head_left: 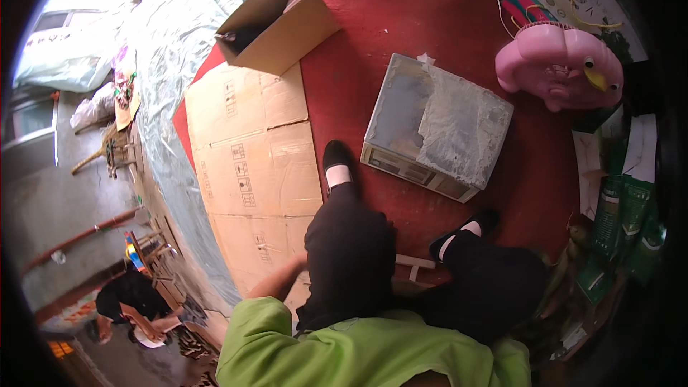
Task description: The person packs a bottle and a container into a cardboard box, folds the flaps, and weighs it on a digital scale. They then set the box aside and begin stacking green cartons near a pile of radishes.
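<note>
My left forearm (281, 281) reaches forward beside my left knee. The hand at its end is hidden behind the dark trouser leg (347, 258), so its fingers do not show. My right hand is out of sight. In front of my feet lies a grey box-shaped case (462, 125) with a beige, slotted front. Part of its top is crusted with pale dust or residue. Neither hand can be seen touching it. Left of my feet, a flattened cardboard sheet (251, 147) covers part of the red floor (380, 18).
An open cardboard box (297, 36) with dark contents stands at the sheet's far end. Clear plastic sheeting (168, 64) runs along the left. At right are a pink duck-faced plastic item (555, 64) and green packets (620, 215). Another person (132, 301) is at lower left.
</note>
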Action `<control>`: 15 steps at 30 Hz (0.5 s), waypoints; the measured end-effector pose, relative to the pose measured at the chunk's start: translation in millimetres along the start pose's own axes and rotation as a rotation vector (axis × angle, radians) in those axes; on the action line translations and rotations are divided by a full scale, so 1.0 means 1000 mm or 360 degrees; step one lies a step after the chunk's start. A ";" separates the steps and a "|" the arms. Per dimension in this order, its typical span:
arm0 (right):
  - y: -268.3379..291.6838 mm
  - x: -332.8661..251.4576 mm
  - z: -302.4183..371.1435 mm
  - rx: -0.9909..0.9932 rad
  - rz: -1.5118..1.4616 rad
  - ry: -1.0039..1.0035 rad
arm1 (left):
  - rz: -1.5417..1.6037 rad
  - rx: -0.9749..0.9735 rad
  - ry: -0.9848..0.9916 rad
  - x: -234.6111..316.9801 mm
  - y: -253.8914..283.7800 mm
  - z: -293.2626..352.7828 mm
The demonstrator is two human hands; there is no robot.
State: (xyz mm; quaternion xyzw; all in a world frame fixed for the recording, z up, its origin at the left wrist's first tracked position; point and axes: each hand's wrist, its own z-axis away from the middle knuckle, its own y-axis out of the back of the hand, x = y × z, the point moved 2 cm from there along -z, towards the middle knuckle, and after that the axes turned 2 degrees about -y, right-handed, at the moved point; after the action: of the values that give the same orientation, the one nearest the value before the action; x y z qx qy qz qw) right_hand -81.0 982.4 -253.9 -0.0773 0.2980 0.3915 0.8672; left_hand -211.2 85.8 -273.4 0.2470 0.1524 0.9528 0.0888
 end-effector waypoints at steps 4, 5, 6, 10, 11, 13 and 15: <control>-0.022 -0.169 -0.112 0.0101 0.0143 0.0145 | -0.0044 0.0174 -0.0035 -0.011 0.027 -0.004; -0.009 -0.198 -0.103 0.0190 0.0228 0.0148 | -0.0056 0.0352 -0.0157 0.000 0.037 -0.021; 0.001 -0.221 -0.096 0.0272 0.0295 0.0149 | -0.0005 0.0327 -0.0197 0.013 0.033 -0.036; 0.038 -0.301 -0.112 0.0515 0.0487 0.0252 | -0.0053 0.0630 -0.0554 0.053 0.058 -0.086; 0.044 -0.315 -0.111 0.0560 0.0530 0.0249 | 0.0079 0.0698 -0.0590 0.066 0.060 -0.094; 0.043 -0.436 -0.124 0.0899 0.0313 -0.0127 | 0.0408 0.0831 -0.0622 0.100 0.079 -0.098; 0.086 -0.523 -0.146 0.1045 0.0393 0.0177 | 0.0816 0.0846 -0.0740 0.177 0.089 -0.105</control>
State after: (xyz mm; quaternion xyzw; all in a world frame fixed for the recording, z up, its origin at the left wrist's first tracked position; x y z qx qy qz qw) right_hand -479.4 656.1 -61.4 0.2209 0.4618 0.3720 0.7743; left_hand -424.4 20.1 -253.0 0.4991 0.3020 0.7908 -0.1853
